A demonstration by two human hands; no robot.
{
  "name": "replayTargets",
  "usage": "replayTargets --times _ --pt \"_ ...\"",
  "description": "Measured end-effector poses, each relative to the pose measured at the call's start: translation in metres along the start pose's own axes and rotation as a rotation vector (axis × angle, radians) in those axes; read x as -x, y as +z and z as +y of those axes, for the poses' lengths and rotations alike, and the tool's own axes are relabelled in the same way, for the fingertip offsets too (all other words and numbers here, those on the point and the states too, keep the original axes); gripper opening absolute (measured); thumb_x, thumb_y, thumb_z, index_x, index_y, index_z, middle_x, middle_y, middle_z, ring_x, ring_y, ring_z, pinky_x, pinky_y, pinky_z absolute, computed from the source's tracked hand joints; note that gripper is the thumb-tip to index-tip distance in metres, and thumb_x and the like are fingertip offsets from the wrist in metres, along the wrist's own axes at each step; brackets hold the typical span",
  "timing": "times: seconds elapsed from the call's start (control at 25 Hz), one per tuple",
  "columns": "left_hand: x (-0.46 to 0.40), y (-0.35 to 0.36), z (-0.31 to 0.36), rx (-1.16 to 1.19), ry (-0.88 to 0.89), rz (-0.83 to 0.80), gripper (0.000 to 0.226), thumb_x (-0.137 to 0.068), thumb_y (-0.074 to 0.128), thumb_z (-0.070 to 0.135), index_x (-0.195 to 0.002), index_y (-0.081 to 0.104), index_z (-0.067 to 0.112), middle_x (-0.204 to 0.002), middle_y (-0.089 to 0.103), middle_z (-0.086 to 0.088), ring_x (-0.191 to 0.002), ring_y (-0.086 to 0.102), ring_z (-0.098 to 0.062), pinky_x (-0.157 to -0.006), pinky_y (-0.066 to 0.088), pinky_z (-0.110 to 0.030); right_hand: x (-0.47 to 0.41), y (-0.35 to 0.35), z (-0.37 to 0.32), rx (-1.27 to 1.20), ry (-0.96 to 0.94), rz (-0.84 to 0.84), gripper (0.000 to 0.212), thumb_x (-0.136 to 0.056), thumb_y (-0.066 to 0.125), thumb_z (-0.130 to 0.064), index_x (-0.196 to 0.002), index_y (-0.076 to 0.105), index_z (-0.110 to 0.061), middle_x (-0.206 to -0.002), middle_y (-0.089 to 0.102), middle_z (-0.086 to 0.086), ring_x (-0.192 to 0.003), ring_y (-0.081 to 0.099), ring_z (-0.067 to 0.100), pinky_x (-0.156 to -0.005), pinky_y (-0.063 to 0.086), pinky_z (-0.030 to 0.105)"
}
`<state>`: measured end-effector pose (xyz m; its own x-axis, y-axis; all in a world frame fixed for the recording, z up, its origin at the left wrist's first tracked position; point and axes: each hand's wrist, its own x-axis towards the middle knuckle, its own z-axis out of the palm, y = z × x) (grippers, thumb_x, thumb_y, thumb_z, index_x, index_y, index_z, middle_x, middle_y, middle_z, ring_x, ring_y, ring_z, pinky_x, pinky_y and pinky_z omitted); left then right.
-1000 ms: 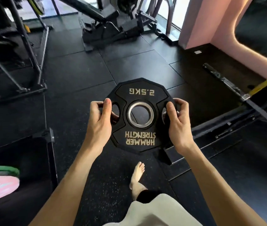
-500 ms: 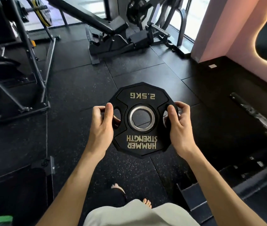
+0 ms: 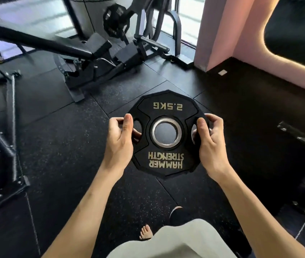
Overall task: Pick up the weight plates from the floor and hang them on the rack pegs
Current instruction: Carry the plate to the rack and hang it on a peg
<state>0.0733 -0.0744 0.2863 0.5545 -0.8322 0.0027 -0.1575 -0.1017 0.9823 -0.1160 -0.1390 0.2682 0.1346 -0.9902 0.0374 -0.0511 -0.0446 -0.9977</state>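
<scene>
A black 2.5 kg weight plate [image 3: 166, 107] with gold "Hammer Strength" lettering and a steel centre ring is held flat in front of me, above the floor. My left hand [image 3: 120, 144] grips its left side, fingers curled through the left grip hole. My right hand [image 3: 211, 144] grips the right side the same way, thumb on top. Another black plate [image 3: 115, 21] hangs on a machine peg at the back.
A black bench and machine frame [image 3: 84, 51] stand ahead on the rubber floor. A steel frame leg [image 3: 12, 127] runs down the left. A pink wall [image 3: 241, 34] rises at the right, with a low metal rail [image 3: 300, 138] below it. My bare foot [image 3: 146, 232] shows below.
The view has swung left and up while I walk; the machine at the back is nearer. Both hands keep the same grip on the plate. The rail at right has slid out.
</scene>
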Motion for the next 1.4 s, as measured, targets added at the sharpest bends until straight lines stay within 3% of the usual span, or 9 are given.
replayTargets --times 0.12,0.2,0.4,0.76,0.92,1.2,1.4 --pt "-0.090 0.035 0.003 -0.022 0.012 -0.096 0.034 -0.102 0.035 0.044 -0.104 0.046 0.012 -0.073 0.058 0.003 -0.059 0.056 0.009 -0.062 0.043 -0.006 -0.081 0.006 0.010 0.006 -0.009 0.100 0.013 -0.100 0.044 -0.039 -0.112 0.041 -0.032 -0.076 0.052 0.008 -0.066 0.049 0.015 -0.065 0.042 0.033" --pt "-0.150 0.068 0.005 -0.025 0.019 -0.146 0.032 -0.101 0.035 0.046 -0.104 0.047 0.016 -0.073 0.060 0.003 -0.060 0.058 0.007 -0.066 0.047 -0.013 -0.138 0.004 0.016 -0.002 0.002 0.159 0.020 -0.101 0.043 -0.037 -0.116 0.041 -0.025 -0.074 0.052 0.005 -0.065 0.049 0.013 -0.064 0.043 0.032" --pt "-0.283 0.158 0.019 0.009 0.019 -0.210 0.031 -0.100 0.036 0.049 -0.100 0.047 0.021 -0.072 0.061 0.004 -0.061 0.060 0.001 -0.070 0.048 -0.026 -0.279 -0.019 0.018 -0.035 0.008 0.230 0.008 -0.101 0.042 -0.031 -0.109 0.041 -0.029 -0.069 0.051 -0.001 -0.057 0.049 0.003 -0.057 0.043 0.020" --pt "-0.502 0.318 0.054 0.094 0.036 -0.369 0.028 -0.100 0.038 0.046 -0.097 0.045 0.020 -0.071 0.061 0.001 -0.058 0.061 -0.002 -0.058 0.051 -0.024 -0.519 -0.068 0.020 -0.002 -0.038 0.366 0.005 -0.102 0.043 -0.027 -0.106 0.042 -0.030 -0.072 0.052 -0.001 -0.057 0.050 -0.001 -0.056 0.044 0.013" --pt "-0.621 0.394 0.066 0.134 0.054 -0.458 0.026 -0.100 0.038 0.046 -0.096 0.045 0.021 -0.069 0.060 0.002 -0.057 0.060 -0.003 -0.054 0.051 -0.022 -0.646 -0.084 0.032 0.033 -0.023 0.463 0.018 -0.101 0.044 -0.031 -0.117 0.041 -0.022 -0.074 0.053 0.000 -0.059 0.050 -0.001 -0.059 0.046 0.014" --pt "-0.791 0.521 0.115 0.145 0.076 -0.608 0.025 -0.100 0.039 0.044 -0.095 0.047 0.021 -0.072 0.060 0.001 -0.063 0.058 -0.010 -0.062 0.051 -0.031 -0.831 -0.119 0.025 0.032 -0.018 0.629 0.025 -0.101 0.045 -0.034 -0.121 0.042 -0.020 -0.075 0.055 -0.001 -0.063 0.051 0.004 -0.062 0.046 0.019" --pt "-0.875 0.631 0.134 0.160 0.076 -0.667 0.025 -0.104 0.037 0.038 -0.092 0.045 0.018 -0.056 0.062 0.015 -0.060 0.057 0.003 -0.060 0.048 -0.017 -0.944 -0.174 0.039 0.025 -0.037 0.721 0.018 -0.101 0.045 -0.033 -0.117 0.043 -0.026 -0.081 0.057 -0.004 -0.066 0.053 0.000 -0.066 0.046 0.019"
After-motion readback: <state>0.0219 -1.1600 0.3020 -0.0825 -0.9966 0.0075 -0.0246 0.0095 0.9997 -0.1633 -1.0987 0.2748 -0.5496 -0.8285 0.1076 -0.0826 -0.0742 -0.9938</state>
